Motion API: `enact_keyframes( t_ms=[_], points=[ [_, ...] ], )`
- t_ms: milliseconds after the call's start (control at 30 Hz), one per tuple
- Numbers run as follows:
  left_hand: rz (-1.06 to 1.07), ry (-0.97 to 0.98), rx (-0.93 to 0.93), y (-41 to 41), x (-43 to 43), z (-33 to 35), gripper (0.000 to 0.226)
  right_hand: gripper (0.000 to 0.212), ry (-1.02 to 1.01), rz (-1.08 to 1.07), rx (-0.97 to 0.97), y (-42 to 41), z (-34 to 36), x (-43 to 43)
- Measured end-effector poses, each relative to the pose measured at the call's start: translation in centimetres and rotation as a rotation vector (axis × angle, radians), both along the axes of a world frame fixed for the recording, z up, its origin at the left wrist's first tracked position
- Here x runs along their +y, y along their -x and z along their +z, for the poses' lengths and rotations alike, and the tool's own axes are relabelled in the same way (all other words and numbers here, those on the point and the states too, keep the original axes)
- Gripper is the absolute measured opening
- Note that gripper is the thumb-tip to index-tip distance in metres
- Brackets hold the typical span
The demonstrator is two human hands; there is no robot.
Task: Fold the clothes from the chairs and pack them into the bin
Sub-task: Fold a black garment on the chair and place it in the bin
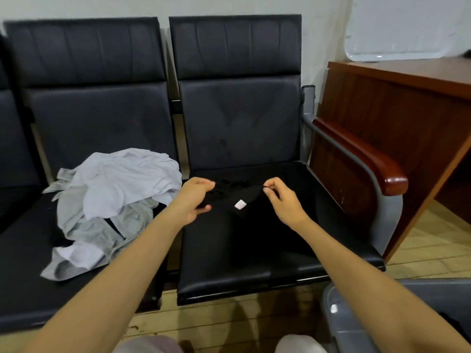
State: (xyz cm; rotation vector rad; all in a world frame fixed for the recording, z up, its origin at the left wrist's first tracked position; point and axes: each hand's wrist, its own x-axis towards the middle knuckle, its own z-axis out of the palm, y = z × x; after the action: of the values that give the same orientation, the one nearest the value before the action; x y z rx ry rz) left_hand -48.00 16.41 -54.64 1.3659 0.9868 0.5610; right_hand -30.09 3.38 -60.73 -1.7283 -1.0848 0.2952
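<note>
**user1:** where's the dark piece right now?

**user2:** The black fabric garment (230, 191) is lying on the right-hand black padded chair seat (254, 276), with a small white tag (240, 205) showing near its top edge. It's black on black, so I honestly can't make out its full outline.

**user1:** and the hands?

**user2:** Both are on that top edge. The left hand (195, 200) has its fingers curled round the cloth, and the right hand (283, 202) is pinching it between thumb and forefinger, other fingers loosely bent.

**user1:** the rest of the laundry?

**user2:** There's a crumpled pile of white and light grey clothes (114, 194) on the neighbouring black chair (96, 118) to the left. The grey plastic bin (356, 327) sits on the floor at lower right, just beside the right chair.
</note>
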Motion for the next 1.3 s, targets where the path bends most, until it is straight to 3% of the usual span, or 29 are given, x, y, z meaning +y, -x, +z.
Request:
enact_keyframes(
  t_ms=[67, 133, 200, 267, 333, 433, 533, 633, 767, 900, 933, 1000, 1067, 1100, 1200, 1300],
  points=[
    [-0.112, -0.054, 0.177, 3.3, -1.2, 0.5, 0.011, 0.012, 0.029, 0.197, -0.005, 1.6, 2.0, -1.3],
    [-0.314, -0.005, 0.433, 6.6, -2.6, 0.7, 0.03, 0.011, 0.202, 0.354, -0.012, 2.9, 2.8, -2.6],
    [-0.469, -0.032, 0.714, 8.7, -3.6, 0.2, 0.053, 0.015, 0.367, 0.284, -0.105, 3.4, 2.5, -3.7],
    [-0.549, -0.356, 0.927, 9.5, -4.6, -0.8, 0.053, 0.023, 0.477, 0.139, -0.183, 3.6, 1.6, -4.9],
    [-0.548, -0.662, 0.852, 9.3, -5.9, -2.1, 0.031, 0.023, 0.554, 0.111, -0.196, 4.0, 0.1, -6.0],
    [-0.618, -0.648, 0.601, 8.3, -7.5, -5.3, 0.028, 0.027, 0.708, 0.19, -0.183, 5.2, -2.5, -7.4],
    [-0.747, -0.703, 0.678, 7.0, -8.6, -8.9, 0.045, 0.037, 0.78, 0.195, -0.274, 6.0, -4.3, -8.3],
    [-0.731, -0.905, 0.824, 6.7, -8.3, -11.7, 0.055, 0.037, 0.727, 0.121, -0.311, 6.1, -5.3, -8.4],
    [-0.56, -1.168, 0.916, 6.3, -8.1, -12.7, 0.041, 0.043, 0.578, -0.243, -0.35, 5.2, -5.8, -8.5],
    [-0.363, -1.149, 1.077, 5.3, -7.9, -12.3, 0.038, 0.069, 0.76, -0.533, -0.203, 3.0, -5.8, -8.9],
    [-0.353, -1.18, 1.034, 5.0, -8.0, -12.4, 0.035, 0.075, 0.794, -0.576, -0.15, 2.4, -6.0, -8.9],
    [-0.376, -1.224, 0.758, 4.1, -9.1, -12.7, 0.028, 0.082, 0.812, -0.625, -0.101, 1.8, -6.2, -8.9],
    [-0.452, -1.115, 0.464, 3.1, -11.8, -12.7, 0.027, 0.081, 0.83, -0.626, -0.138, 1.5, -6.2, -8.7],
    [-0.509, -1.051, 0.413, 2.5, -13.2, -12.9, 0.032, 0.08, 0.837, -0.624, -0.17, 1.4, -6.1, -8.5],
    [-0.598, -1.058, 0.537, 1.0, -15.0, -14.1, 0.049, 0.086, 0.815, -0.658, -0.245, 1.4, -6.0, -8.7],
    [-0.564, -1.198, 0.681, 0.2, -14.6, -14.6, 0.035, 0.093, 0.845, -0.704, -0.16, 1.3, -6.3, -9.5]
  ],
)
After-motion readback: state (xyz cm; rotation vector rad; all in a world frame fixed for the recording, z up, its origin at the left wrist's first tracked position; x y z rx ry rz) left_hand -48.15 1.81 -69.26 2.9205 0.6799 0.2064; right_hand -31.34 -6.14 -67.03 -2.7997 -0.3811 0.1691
